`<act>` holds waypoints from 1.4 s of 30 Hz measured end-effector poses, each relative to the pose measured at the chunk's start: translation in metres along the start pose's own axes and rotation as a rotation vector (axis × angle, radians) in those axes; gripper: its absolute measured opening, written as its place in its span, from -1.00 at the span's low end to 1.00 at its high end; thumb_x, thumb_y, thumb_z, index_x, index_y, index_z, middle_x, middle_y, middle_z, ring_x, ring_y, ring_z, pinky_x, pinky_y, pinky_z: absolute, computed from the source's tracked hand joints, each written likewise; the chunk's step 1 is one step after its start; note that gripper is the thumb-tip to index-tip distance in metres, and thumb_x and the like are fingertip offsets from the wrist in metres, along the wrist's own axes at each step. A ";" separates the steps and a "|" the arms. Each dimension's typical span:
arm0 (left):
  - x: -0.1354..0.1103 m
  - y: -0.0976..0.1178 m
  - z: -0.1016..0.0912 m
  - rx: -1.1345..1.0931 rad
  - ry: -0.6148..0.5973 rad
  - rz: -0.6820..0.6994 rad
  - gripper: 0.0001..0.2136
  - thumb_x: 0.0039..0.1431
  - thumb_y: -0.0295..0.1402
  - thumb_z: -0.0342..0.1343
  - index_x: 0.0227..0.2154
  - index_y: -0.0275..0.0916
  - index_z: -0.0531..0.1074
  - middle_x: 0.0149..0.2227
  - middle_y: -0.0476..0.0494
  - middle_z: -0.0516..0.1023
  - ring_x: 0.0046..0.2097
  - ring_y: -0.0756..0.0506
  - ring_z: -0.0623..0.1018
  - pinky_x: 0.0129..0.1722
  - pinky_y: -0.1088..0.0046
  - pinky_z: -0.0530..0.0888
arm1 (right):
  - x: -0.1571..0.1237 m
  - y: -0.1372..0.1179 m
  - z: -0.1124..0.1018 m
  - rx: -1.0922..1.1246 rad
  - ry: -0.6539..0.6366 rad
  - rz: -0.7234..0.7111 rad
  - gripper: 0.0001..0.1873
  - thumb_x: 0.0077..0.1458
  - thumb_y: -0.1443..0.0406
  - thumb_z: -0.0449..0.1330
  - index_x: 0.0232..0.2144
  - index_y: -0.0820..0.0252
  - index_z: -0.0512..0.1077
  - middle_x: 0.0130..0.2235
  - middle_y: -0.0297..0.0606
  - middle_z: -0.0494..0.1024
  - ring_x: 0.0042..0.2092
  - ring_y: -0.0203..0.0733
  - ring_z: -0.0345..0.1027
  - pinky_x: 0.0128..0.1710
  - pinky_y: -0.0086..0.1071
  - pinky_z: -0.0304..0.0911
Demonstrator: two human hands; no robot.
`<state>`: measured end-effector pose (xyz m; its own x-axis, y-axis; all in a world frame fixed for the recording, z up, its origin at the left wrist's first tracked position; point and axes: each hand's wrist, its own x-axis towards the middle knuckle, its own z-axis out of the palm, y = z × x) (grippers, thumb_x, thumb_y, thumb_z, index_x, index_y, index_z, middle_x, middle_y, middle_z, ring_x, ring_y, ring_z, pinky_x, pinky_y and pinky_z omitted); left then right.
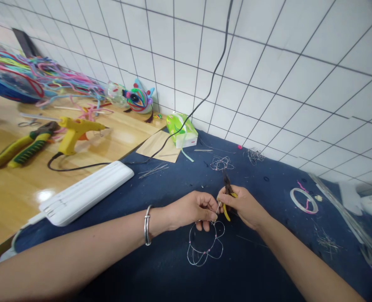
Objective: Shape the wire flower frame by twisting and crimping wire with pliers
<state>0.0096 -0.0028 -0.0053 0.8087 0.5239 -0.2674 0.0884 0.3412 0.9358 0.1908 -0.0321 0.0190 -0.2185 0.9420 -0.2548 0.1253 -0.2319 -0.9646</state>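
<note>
My left hand (190, 208) pinches the top of a thin silver wire flower (204, 245) with small pink beads, whose looped petals lie on the dark blue cloth (160, 268). A silver bangle sits on that wrist. My right hand (240, 205) is closed round small pliers (227, 188) with yellow handles; the dark jaws point up and away, just right of the left fingertips. The two hands almost touch over the wire.
Another wire flower (221, 162) and a wire tangle (255, 155) lie farther back. A white case (85, 193), yellow glue gun (74, 133), green-yellow pliers (22, 149), tissue pack (182, 130), black cable and coloured pipe cleaners (44, 77) fill the left. Tape ring (303, 200) lies right.
</note>
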 end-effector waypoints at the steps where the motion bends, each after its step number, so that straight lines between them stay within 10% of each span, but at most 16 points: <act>1: 0.000 0.000 0.000 0.005 0.000 -0.004 -0.80 -0.04 -0.33 0.17 -0.35 -0.30 0.36 -0.49 0.01 0.42 -0.53 0.06 0.48 -0.60 0.61 0.33 | 0.000 -0.001 0.001 -0.012 0.006 0.000 -0.72 -0.04 0.11 0.19 -0.41 0.23 0.33 -0.49 -0.34 0.42 -0.46 -0.32 0.30 -0.43 -0.41 0.15; 10: 0.000 -0.001 -0.004 0.003 0.073 0.054 -0.86 -0.01 -0.35 0.14 -0.42 -0.29 0.32 -0.55 0.03 0.38 -0.53 0.06 0.45 -0.61 0.61 0.33 | -0.026 -0.004 -0.009 -0.148 0.223 -0.018 -0.71 0.12 0.07 0.00 -0.31 0.18 0.26 -0.43 -0.34 0.36 -0.40 -0.29 0.31 -0.36 -0.36 0.21; 21: 0.001 -0.001 -0.008 -0.011 0.139 0.052 -0.83 0.00 -0.31 0.13 -0.40 -0.29 0.32 -0.53 0.02 0.38 -0.55 0.07 0.43 -0.62 0.62 0.32 | -0.064 0.011 0.011 -1.796 0.309 -0.632 -0.74 0.09 0.43 -0.01 -0.17 0.21 0.35 -0.34 -0.17 0.38 -0.32 -0.14 0.15 -0.32 -0.23 0.06; 42: -0.003 0.004 -0.009 -0.072 0.144 0.005 -0.87 -0.04 -0.39 0.13 -0.43 -0.30 0.30 -0.55 0.01 0.40 -0.61 0.08 0.41 -0.65 0.63 0.27 | -0.056 0.021 0.000 -1.997 0.447 -0.844 -0.71 0.06 0.40 0.09 -0.12 0.22 0.37 -0.31 -0.20 0.43 -0.27 -0.13 0.19 -0.25 -0.21 0.06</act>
<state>0.0027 0.0040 -0.0025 0.7167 0.6306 -0.2977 0.0386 0.3903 0.9199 0.2055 -0.0901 0.0128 -0.6041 0.7056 0.3703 0.7482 0.3422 0.5684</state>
